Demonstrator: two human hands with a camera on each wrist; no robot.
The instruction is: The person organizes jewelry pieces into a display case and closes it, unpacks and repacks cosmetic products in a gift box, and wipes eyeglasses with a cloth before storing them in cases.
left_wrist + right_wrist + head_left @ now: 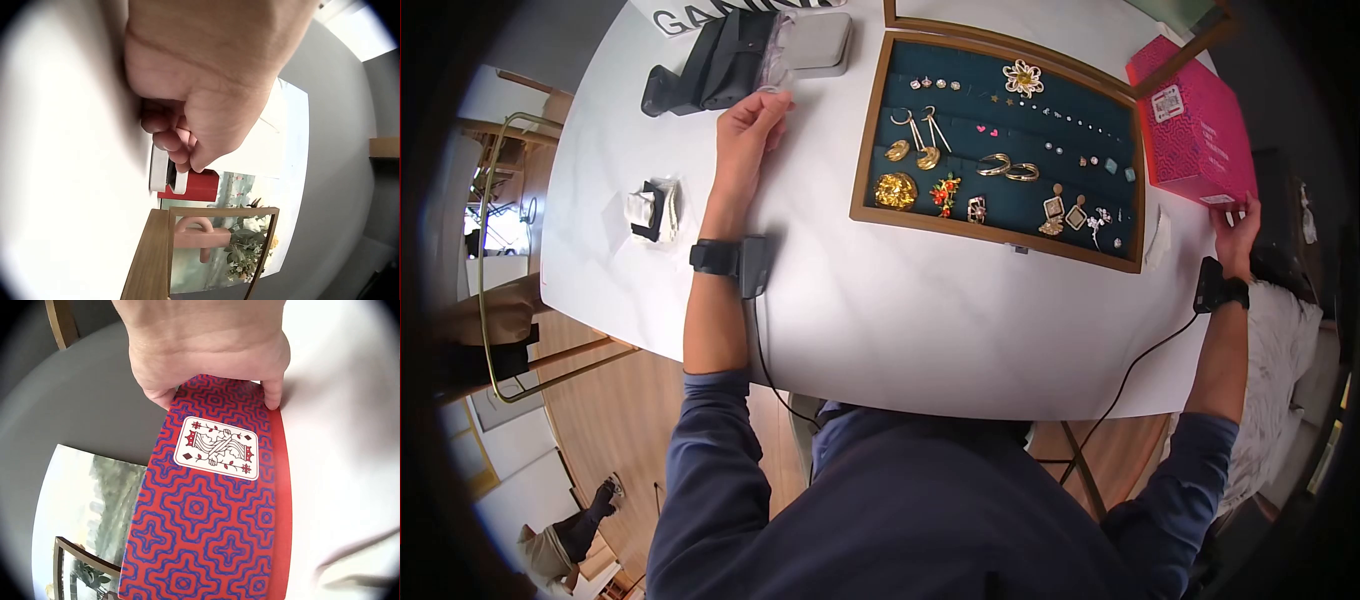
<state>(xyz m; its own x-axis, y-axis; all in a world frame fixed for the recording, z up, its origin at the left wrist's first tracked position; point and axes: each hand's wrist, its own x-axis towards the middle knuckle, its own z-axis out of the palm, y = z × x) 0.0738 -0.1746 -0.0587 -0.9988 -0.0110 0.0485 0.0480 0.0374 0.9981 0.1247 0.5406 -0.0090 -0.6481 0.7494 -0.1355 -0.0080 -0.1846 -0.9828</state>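
The pink-red patterned box (1195,125) stands at the table's right edge. My right hand (1236,238) grips its near end, thumb and fingers on opposite sides; in the right wrist view the hand (206,344) spans the box (200,506), which bears a playing-card picture. At the upper left, my left hand (745,145) has curled fingers, their tips close to a sheer lilac pouch (776,50) and a grey tin (818,45). In the left wrist view the fingers of that hand (200,81) are bent together, and no held thing shows between them.
Between the hands lies a wooden jewellery case (960,228), lid raised, with earrings and brooches on dark green cloth. A black pouch (735,60) lies at the upper left, small wrapped packets (655,210) at the left. A cable runs from each wrist camera.
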